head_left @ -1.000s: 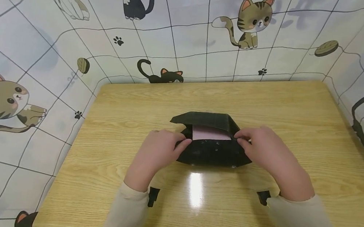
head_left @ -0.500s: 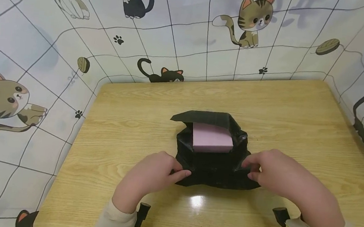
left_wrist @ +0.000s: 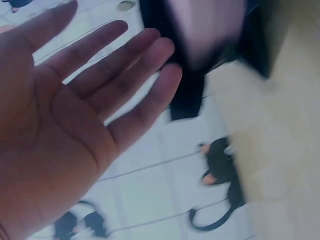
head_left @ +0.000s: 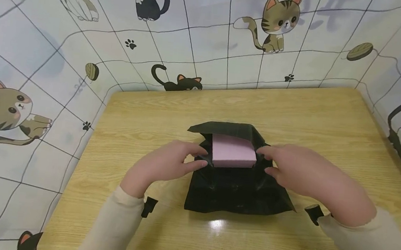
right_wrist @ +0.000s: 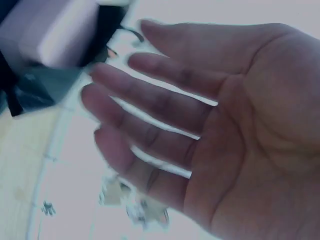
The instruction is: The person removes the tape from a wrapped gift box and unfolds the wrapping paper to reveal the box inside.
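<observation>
A pink box (head_left: 234, 149) lies in a creased black wrapping sheet (head_left: 239, 195) at mid-table in the head view. The sheet's back part folds up over the box's rear edge, and its front part spreads flat toward the person. My left hand (head_left: 169, 160) is at the box's left side, thumb and fingers parted, near the sheet. On the opposite side, my right hand (head_left: 299, 168) has its fingertips close to the box's right edge; contact is unclear. Both wrist views show fairly straight fingers with nothing held. The box (right_wrist: 67, 35) is blurred in the right wrist view.
The wooden table (head_left: 143, 119) meets a wall (head_left: 208, 45) printed with cartoon cats and grid lines at its back and sides. Small black pieces (head_left: 314, 213) show beside the cuffs. A light glare lies on the table in front of the sheet.
The sheet's front part, earlier raised against the box, has come down toward the person and now lies spread out. Both hands came forward with it, released it and moved back beside the box.
</observation>
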Demonstrator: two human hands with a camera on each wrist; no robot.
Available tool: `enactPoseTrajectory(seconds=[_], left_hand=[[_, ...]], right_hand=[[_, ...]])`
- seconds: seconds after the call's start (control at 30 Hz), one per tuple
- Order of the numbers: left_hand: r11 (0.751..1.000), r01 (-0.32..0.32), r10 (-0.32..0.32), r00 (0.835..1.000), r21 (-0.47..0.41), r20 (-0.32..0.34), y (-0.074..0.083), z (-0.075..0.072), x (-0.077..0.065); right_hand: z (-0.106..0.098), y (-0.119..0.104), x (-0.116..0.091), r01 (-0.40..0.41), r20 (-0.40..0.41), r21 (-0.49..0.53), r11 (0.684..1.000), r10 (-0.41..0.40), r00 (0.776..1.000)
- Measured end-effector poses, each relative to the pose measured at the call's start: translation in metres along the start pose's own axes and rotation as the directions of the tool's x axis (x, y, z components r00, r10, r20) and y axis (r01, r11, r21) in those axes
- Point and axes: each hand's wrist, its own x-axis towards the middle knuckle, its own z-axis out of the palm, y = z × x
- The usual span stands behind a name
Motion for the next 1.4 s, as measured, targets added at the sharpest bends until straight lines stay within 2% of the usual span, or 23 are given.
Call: enactPoseTrajectory(seconds=[0.07, 0.13, 0.23, 0.33, 0.4, 0.6, 0.7, 0.83, 1.1, 1.27, 1.4], left_hand=[[0.999, -0.015, 0.017, 0.999, -0.04, 0.05, -0.009, 0.003, 0.013], [0.999, -0.03, 0.033, 0.996, -0.043, 0.077, -0.016, 0.007, 0.025], [0.999, -0.043, 0.043, 0.997, -0.011, 0.067, -0.022, 0.012, 0.04], [0.998, -0.059, 0.06, 0.997, -0.01, 0.04, -0.026, 0.015, 0.054], [0.998, -0.055, 0.056, 0.998, -0.018, 0.03, -0.028, 0.016, 0.062], [0.999, -0.019, 0.018, 1.0, -0.041, -0.016, -0.035, 0.018, 0.084], [0.998, 0.0, -0.002, 0.999, -0.056, -0.044, -0.04, 0.019, 0.095], [0.998, 0.042, -0.044, 0.998, -0.042, -0.055, -0.045, 0.021, 0.108], [0.987, 0.146, -0.138, 0.983, 0.064, -0.12, -0.058, 0.023, 0.127], [0.965, 0.18, -0.164, 0.982, 0.193, -0.096, -0.068, 0.025, 0.129], [0.934, 0.201, -0.189, 0.98, 0.295, -0.069, -0.073, 0.03, 0.129]], right_hand=[[0.005, -0.012, 0.011, 0.063, -0.013, -0.037, 0.997, -0.064, 0.998], [0.013, -0.022, 0.02, 0.131, -0.017, -0.059, 0.99, -0.132, 0.991], [0.026, -0.027, 0.03, 0.234, -0.023, -0.074, 0.969, -0.236, 0.971], [0.034, -0.021, 0.038, 0.263, -0.006, -0.062, 0.963, -0.264, 0.965], [0.036, -0.012, 0.043, 0.261, -0.011, -0.055, 0.964, -0.262, 0.965], [0.031, 0.017, 0.06, 0.169, 0.0, 0.023, 0.985, -0.169, 0.986], [0.027, 0.031, 0.071, 0.123, 0.0, 0.035, 0.992, -0.123, 0.992], [0.025, 0.046, 0.085, 0.101, 0.006, 0.028, 0.994, -0.102, 0.995], [0.029, 0.067, 0.11, 0.117, 0.032, 0.036, 0.992, -0.119, 0.992], [0.035, 0.078, 0.117, 0.083, 0.055, 0.067, 0.994, -0.087, 0.995], [0.043, 0.086, 0.121, 0.036, 0.063, 0.023, 0.999, -0.037, 0.997]])
